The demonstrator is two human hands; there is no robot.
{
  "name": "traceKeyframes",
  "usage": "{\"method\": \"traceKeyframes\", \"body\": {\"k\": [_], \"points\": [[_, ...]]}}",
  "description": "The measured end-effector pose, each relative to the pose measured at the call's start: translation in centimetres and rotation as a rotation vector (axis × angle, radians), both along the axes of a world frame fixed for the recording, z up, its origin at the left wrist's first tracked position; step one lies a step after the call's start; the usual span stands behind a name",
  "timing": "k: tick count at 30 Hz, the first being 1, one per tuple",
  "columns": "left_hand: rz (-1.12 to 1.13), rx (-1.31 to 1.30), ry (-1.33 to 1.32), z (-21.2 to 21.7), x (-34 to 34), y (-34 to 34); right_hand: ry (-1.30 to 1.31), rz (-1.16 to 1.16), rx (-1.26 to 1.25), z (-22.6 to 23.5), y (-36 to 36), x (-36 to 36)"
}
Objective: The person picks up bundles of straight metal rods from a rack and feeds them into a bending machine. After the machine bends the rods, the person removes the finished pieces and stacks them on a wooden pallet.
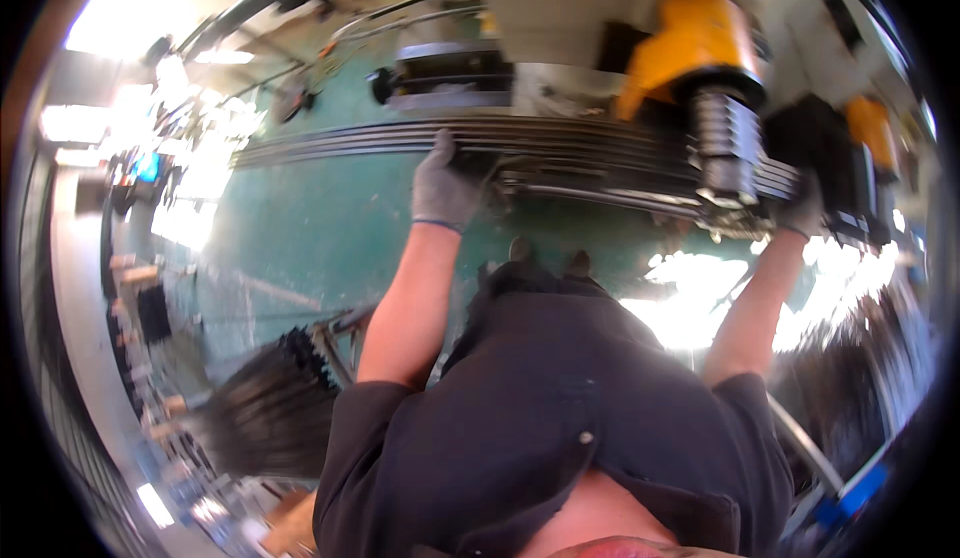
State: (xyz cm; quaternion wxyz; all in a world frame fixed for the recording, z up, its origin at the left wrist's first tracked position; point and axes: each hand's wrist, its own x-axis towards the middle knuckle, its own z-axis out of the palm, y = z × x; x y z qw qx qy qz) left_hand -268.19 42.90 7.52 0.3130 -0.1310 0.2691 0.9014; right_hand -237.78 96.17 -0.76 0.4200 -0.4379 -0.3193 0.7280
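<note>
A bundle of long, thin metal bars runs left to right in front of me, passing behind a ribbed metal cylinder below an orange machine head. My left hand, in a grey glove, is closed around the bars near their middle, with the thumb over the top. At the bars' right end, beside the cylinder, is my right hand, also gloved. It lies in shadow and blur, so its fingers are hard to make out.
The orange machine head stands ahead to the right, with another orange unit beyond. A metal rail lies just on my side of the bars. Bundles of dark rods rest behind me at left, and more at right.
</note>
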Motion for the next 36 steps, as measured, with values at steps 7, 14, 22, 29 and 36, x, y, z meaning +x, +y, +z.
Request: {"method": "traceKeyframes", "body": {"k": [7, 14, 22, 29, 36], "points": [[0.321, -0.009, 0.018, 1.4, -6.6, -10.4, -0.031, -0.143, 0.215, 3.4, -1.8, -0.2], [0.545, -0.168, 0.154, -2.3, -18.9, -28.0, -0.804, 0.018, 0.386, -5.3, -16.2, 3.9], [0.514, -0.382, 0.144, -0.9, -27.2, -37.2, -2.253, 2.128, 0.937, -5.2, -39.6, 4.2], [0.267, -0.566, 0.273, -1.7, -28.6, -39.6, -2.319, 2.093, 0.949, -4.8, -38.9, 7.6], [0.425, -0.398, 0.267, 0.0, -27.8, -38.9, -1.841, 1.262, 0.482, -5.8, -36.4, 3.3]]}}
